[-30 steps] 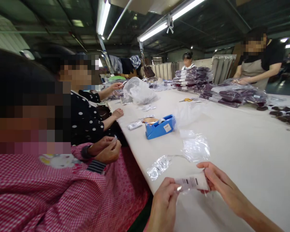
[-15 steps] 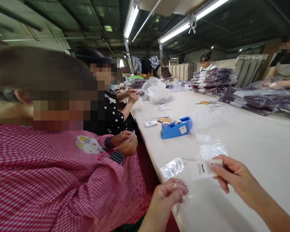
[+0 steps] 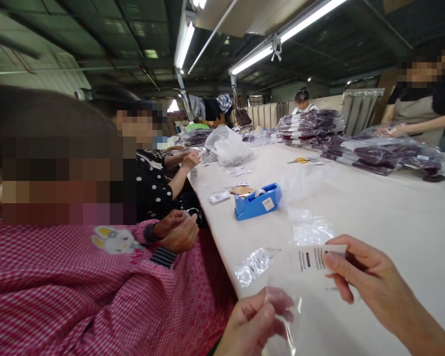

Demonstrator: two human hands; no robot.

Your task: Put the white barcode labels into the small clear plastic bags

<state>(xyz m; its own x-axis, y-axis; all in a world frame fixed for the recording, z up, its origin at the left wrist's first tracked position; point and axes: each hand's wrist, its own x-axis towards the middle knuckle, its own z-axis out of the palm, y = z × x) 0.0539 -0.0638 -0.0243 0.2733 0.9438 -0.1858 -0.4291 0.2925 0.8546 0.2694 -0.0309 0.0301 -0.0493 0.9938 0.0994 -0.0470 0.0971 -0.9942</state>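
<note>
Between thumb and fingers, my right hand (image 3: 359, 274) pinches a white printed label (image 3: 308, 259) by its right end, above the white table. My left hand (image 3: 261, 316) grips a small clear plastic bag (image 3: 294, 319), whose film covers some of the fingertips. The label's left end is close to the bag; whether it touches the bag I cannot tell. On the table just beyond my hands lie shiny clear plastic bags (image 3: 254, 267), with more clear film (image 3: 311, 228) farther off.
A blue tape dispenser (image 3: 257, 203) stands ahead, with small packets (image 3: 219, 197) near it. Farther away are yellow-handled scissors (image 3: 300, 160), white plastic film (image 3: 228, 146) and bagged dark goods (image 3: 378, 151). A co-worker in pink check (image 3: 77, 291) sits close at left; others work around the table.
The view has turned slightly to the right. My left hand's fingers have spread a little and more of the clear bag shows. My right hand still holds the label.
</note>
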